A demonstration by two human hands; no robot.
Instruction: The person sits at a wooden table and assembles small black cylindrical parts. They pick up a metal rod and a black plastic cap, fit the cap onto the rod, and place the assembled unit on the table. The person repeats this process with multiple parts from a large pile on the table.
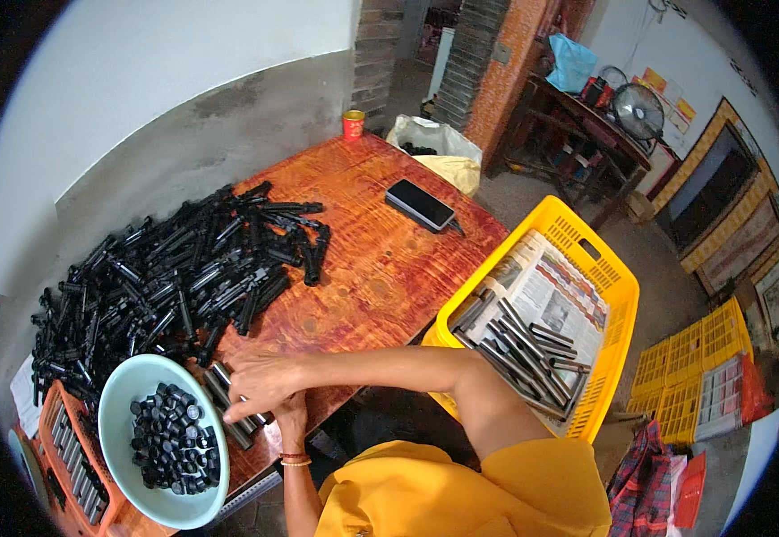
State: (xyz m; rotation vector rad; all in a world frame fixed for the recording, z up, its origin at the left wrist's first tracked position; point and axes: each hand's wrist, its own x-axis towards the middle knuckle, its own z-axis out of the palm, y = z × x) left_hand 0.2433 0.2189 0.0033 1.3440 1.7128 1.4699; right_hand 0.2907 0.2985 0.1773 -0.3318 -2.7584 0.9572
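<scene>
My right hand (pixel 262 383) reaches across from the right, its fingers bent and apart over a few short metal tubes (pixel 217 387) at the table's near edge. Just below it, my left hand (pixel 290 417) comes up from the lower edge, bracelets at the wrist. The right hand covers most of the left hand's fingers, so whether they hold a tube is hidden. Left of the hands stands a light blue bowl (pixel 115 447) with many small black caps (pixel 175 438) in it. Behind the bowl spreads a large pile of black tube-like parts (pixel 170 277).
A yellow crate (pixel 620 313), lined with newspaper and holding metal tubes (pixel 533 362), stands at my right. An orange basket (pixel 54 413) of tubes sits far left. On the wooden table (pixel 354 295) are a phone (pixel 420 204) and a red tin (pixel 353 125). A white sack (pixel 434 139) stands behind.
</scene>
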